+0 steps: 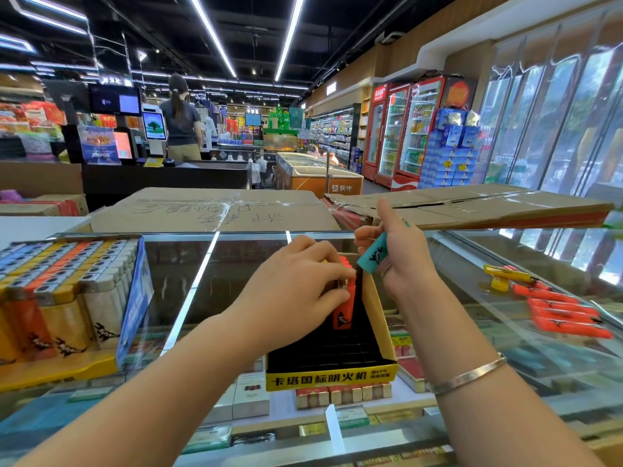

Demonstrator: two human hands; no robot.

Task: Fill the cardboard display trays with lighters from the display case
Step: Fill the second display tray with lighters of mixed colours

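Glass-topped desk [472, 264], glossy, strong reflections; cartons and packs visible beneath the pane.

Cardboard display tray [332, 379] at centre: yellow outside, black gridded insert, printed front lip facing near. Mostly vacant slots; a row of orange lighter tops standing at its far end.

Left hand [296, 281] over the far half of the tray, palm down, fingers curled. Grip: thumb and fingertips pinching an orange lighter [344, 311], smooth plastic, slim rectangular body with a black print, held upright with lower end inside the tray, just beside the right wall.

Right hand [397, 254] raised just right of the tray's far corner, index finger pointing up and away, remaining fingers folded. Grip: wrapped around a teal lighter [374, 254], same shape and black print, tilted, lower end pointing toward the left hand. Close to the orange lighter but apart from it. Metal bangle [468, 375] on the right wrist, thin ring on one finger.

Full tray of lighters [64, 298] at near left, yellow base with blue side panel: tight rows in orange, yellow, beige, pale blue, metal caps up.

Loose orange lighters [559, 315] lying flat on the glass at right, well apart from both hands; a yellow lighter [505, 274] just beyond them on the far side.

Flattened brown cardboard boxes [215, 210] with tape along the far edge of the desk. Shop aisle, drink coolers and a person standing with back turned in the far background.
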